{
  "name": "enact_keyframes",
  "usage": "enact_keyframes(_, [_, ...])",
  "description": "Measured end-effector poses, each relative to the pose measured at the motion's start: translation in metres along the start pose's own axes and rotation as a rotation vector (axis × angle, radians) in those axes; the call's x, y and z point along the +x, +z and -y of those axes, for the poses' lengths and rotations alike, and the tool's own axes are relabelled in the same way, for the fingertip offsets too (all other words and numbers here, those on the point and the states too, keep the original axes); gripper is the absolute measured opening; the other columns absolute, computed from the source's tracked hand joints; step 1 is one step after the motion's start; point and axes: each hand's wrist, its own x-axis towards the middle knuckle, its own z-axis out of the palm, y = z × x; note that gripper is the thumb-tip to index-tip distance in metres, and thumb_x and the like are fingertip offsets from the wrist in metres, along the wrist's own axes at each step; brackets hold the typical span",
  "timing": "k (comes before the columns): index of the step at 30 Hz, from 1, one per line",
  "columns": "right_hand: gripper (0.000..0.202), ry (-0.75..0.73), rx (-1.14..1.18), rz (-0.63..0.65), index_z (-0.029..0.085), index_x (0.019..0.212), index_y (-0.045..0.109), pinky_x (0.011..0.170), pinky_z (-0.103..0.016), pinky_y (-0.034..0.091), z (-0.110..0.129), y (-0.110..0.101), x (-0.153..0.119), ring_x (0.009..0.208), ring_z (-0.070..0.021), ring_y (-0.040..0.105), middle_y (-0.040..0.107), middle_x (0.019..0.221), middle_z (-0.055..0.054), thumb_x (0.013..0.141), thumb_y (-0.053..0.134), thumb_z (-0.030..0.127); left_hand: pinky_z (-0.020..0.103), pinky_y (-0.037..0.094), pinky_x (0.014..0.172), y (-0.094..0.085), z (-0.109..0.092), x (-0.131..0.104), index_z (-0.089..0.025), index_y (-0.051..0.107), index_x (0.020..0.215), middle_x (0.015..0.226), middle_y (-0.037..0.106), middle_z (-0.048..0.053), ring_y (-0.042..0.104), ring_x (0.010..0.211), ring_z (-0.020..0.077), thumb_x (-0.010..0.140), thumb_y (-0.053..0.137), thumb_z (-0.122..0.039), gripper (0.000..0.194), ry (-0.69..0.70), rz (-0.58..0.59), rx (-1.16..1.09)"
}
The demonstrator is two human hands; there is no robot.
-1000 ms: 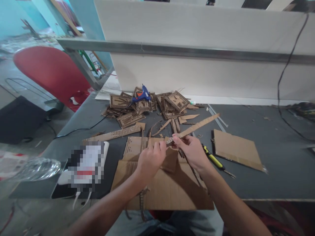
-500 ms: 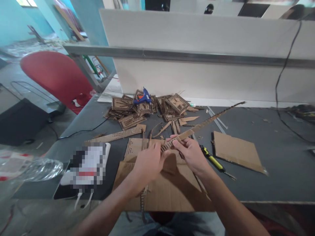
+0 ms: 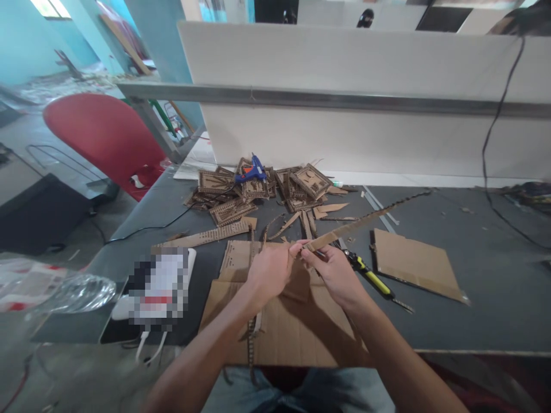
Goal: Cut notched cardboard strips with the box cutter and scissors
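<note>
A long, narrow cardboard strip runs from my fingers up toward the back right, its far end raised off the table. My left hand is closed around the strip's near end, which its fingers cover. Close beside it, my right hand pinches the same strip between thumb and fingers. Both hands are above a large cardboard sheet at the table's front edge. Thin corrugated strips lie on that sheet by my left forearm. A yellow and black utility knife rests just right of my right hand.
Small framed cardboard pieces are heaped at the back, with a blue glue gun on top. A flat cardboard piece lies to the right. On the left are a phone with white cables and a clear plastic wrapper.
My left hand has closed over the strip's near end, right up against my right hand. The strip's far end has dropped a little. The view has shifted slightly.
</note>
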Motion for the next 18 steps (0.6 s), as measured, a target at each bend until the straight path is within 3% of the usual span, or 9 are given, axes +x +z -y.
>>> enact_keyframes(3, [0.035,0.002,-0.114,0.054,0.019,0.094,0.073,0.073,-0.034,0.050,-0.003,-0.009,-0.002,0.075,-0.0196,0.062,0.070,0.082,-0.005,0.080,0.069,0.051,0.036,0.047,0.072,0.001,0.004,0.001,-0.018,0.067,0.107,0.092,0.075,0.016,0.072,0.086,0.0317,0.104,0.014,-0.049,0.061,-0.053,0.003,0.085])
enact_keyframes(5, [0.039,0.010,-0.272,0.069,0.019,0.103,0.071,0.080,-0.038,0.052,-0.005,-0.023,-0.006,0.086,-0.0231,0.065,0.072,0.098,-0.009,0.083,0.066,0.052,0.034,0.047,0.073,0.000,0.008,0.001,-0.018,0.066,0.103,0.090,0.075,0.014,0.072,0.086,0.0298,0.105,0.016,-0.047,0.058,-0.078,0.010,0.128])
enact_keyframes(8, [0.046,-0.011,-0.650,-0.073,0.018,0.120,0.064,0.092,-0.044,0.052,-0.015,-0.054,-0.016,0.103,-0.0274,0.065,0.065,0.121,-0.014,0.086,0.058,0.049,0.034,0.046,0.074,-0.002,0.015,0.000,-0.020,0.066,0.105,0.091,0.076,0.012,0.072,0.089,0.0290,0.106,0.017,-0.045,0.054,-0.094,0.007,0.171])
enact_keyframes(11, [0.056,-0.025,-1.075,-0.289,0.012,0.128,0.059,0.107,-0.054,0.041,-0.035,-0.087,-0.032,0.126,-0.0372,0.053,0.057,0.133,-0.021,0.087,0.051,0.049,0.034,0.046,0.073,-0.003,0.023,-0.002,-0.021,0.065,0.110,0.091,0.076,0.011,0.072,0.089,0.0298,0.106,0.018,-0.043,0.052,-0.121,0.011,0.189])
enact_keyframes(14, [0.075,0.142,-1.335,-0.323,0.011,0.140,0.049,0.101,-0.060,0.043,-0.059,-0.107,-0.051,0.130,-0.0455,0.047,0.048,0.144,-0.023,0.083,0.051,0.060,0.033,0.045,0.072,-0.002,0.029,-0.002,-0.021,0.065,0.111,0.090,0.076,0.010,0.072,0.088,0.0293,0.106,0.020,-0.042,0.050,-0.139,0.018,0.185])
enact_keyframes(18, [0.090,0.190,-1.433,-0.262,0.008,0.148,0.038,0.098,-0.054,0.045,-0.073,-0.111,-0.066,0.127,-0.0443,0.051,0.047,0.146,-0.024,0.080,0.053,0.066,0.033,0.045,0.070,-0.001,0.032,-0.001,-0.021,0.065,0.113,0.089,0.076,0.010,0.072,0.085,0.0294,0.106,0.018,-0.042,0.051,-0.137,0.013,0.200])
